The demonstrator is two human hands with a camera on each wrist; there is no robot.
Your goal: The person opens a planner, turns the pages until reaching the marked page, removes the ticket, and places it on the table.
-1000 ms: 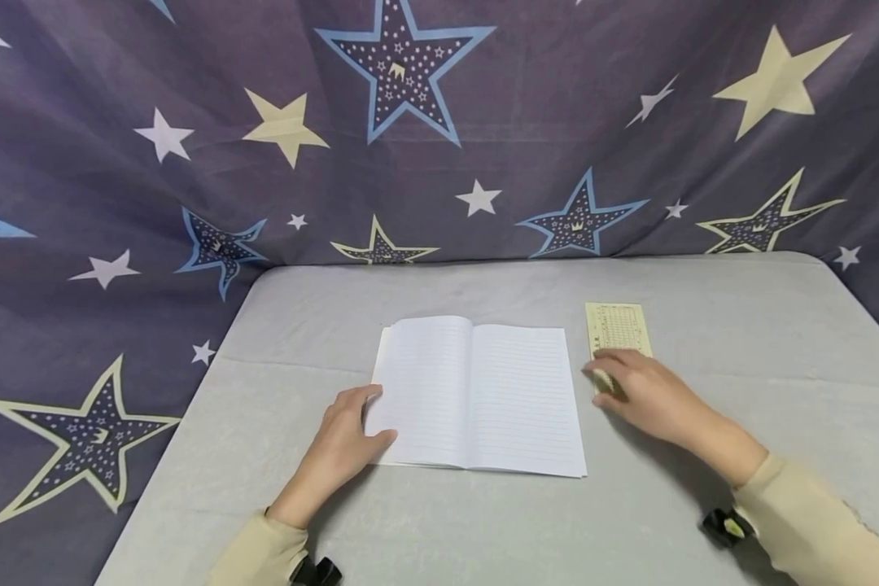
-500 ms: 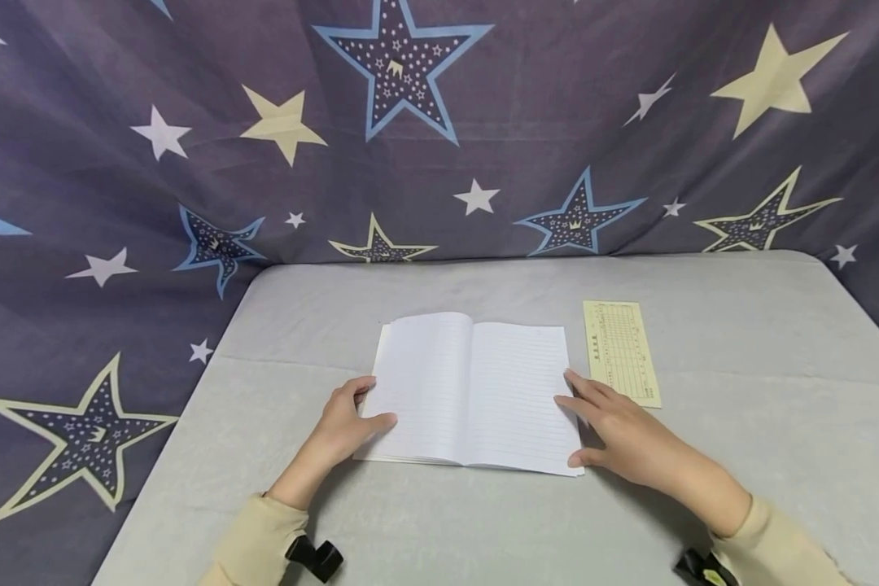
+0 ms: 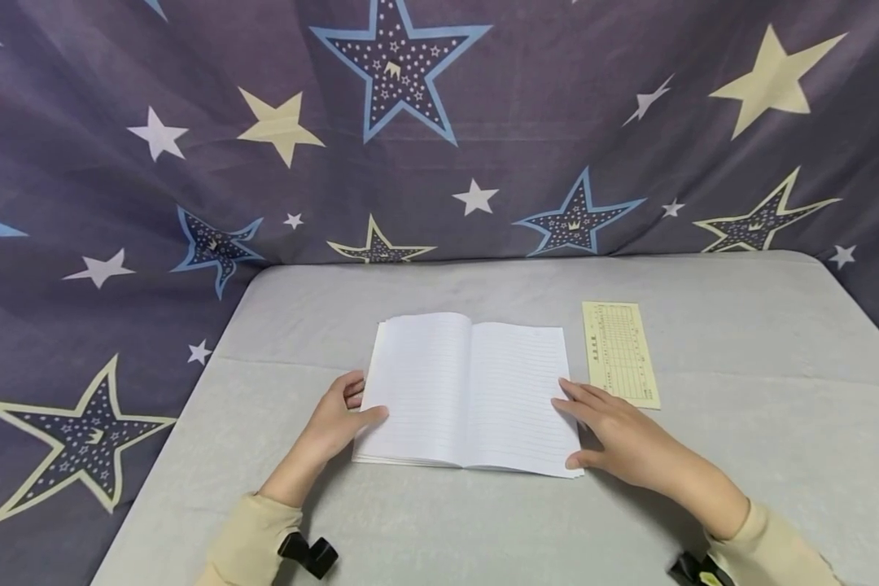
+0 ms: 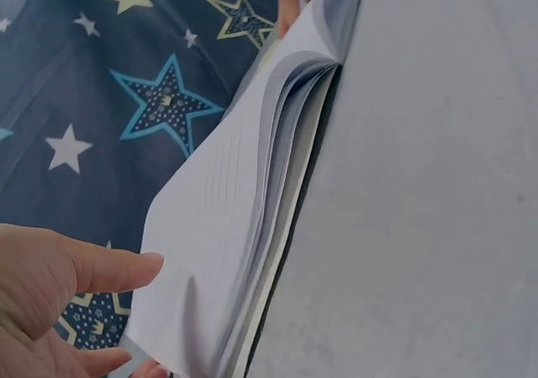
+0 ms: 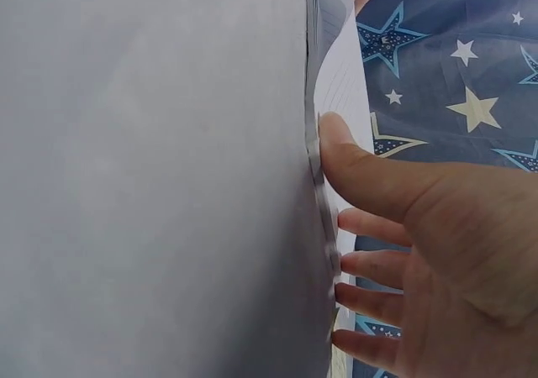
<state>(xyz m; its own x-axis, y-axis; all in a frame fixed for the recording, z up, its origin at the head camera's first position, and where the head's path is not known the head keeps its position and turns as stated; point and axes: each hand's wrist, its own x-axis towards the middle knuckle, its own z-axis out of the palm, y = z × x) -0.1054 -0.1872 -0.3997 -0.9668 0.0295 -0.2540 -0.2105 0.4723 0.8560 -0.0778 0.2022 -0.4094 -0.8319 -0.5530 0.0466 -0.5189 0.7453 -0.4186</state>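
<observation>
A notebook point(image 3: 516, 399) lies open on the table at blank lined pages, its left pages bowed up near the spine. My left hand point(image 3: 337, 423) is at its left edge. The left thumb extends over the left page, and in the left wrist view a gap shows between that thumb point(image 4: 126, 269) and the paper. My right hand point(image 3: 615, 435) rests along the right edge with fingers spread and fairly straight, the thumb at the lower right corner. Just beyond that hand, a yellow printed slip point(image 3: 618, 350) with a table grid lies flat.
A pale grey cloth covers the table point(image 3: 483, 529). Behind and to the left hangs a dark curtain point(image 3: 542, 98) with stars. Black wrist cameras point(image 3: 309, 555) are strapped under both sleeves.
My right hand has let go of the yellow slip, now flat, and moved left to the notebook's right edge. My left hand has shifted slightly left; the left pages spread a little further left.
</observation>
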